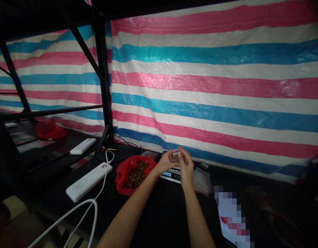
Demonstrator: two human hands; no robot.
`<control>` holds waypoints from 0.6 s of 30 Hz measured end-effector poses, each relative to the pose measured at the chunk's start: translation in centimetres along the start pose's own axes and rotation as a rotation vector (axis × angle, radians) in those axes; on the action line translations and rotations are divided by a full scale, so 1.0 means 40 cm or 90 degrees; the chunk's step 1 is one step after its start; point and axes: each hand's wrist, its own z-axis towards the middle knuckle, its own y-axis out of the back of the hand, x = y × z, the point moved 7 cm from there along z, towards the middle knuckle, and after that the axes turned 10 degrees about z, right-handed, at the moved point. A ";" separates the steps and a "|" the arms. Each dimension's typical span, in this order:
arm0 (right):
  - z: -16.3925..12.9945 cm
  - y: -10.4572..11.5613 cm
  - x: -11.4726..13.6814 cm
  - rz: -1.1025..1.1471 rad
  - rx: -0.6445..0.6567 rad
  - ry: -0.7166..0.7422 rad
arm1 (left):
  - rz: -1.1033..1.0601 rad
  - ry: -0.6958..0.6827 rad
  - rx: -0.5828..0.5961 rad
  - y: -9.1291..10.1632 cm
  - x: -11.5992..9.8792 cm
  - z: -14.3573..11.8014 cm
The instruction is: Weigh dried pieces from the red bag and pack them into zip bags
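Head view: a red bag point(134, 174) of brown bits and a white power bank point(89, 181) lie on the dark tabletop point(159, 213); left hand point(166, 162) and right hand point(186, 167) pinch a small clear container point(175, 155) together above a scale point(171, 174)

Both your bare forearms reach forward and converge. Your left hand point(166, 162) and right hand point(186, 165) meet fingertip to fingertip, fingers curled in a pinch.

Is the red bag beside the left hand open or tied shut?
Open. The red bag's mouth is spread wide, exposing a heap of small brown pieces inside, on the black table.
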 end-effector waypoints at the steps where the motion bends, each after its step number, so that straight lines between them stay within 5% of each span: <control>1: 0.000 -0.006 0.003 0.000 0.017 0.005 | -0.006 -0.001 0.000 0.000 -0.001 -0.001; 9: -0.023 -0.048 0.074 -0.100 0.052 0.119 | 0.025 -0.035 0.016 0.005 -0.028 -0.007; 18: -0.027 0.032 0.118 -0.142 -0.165 0.167 | 0.414 -0.026 -0.029 0.010 -0.023 0.065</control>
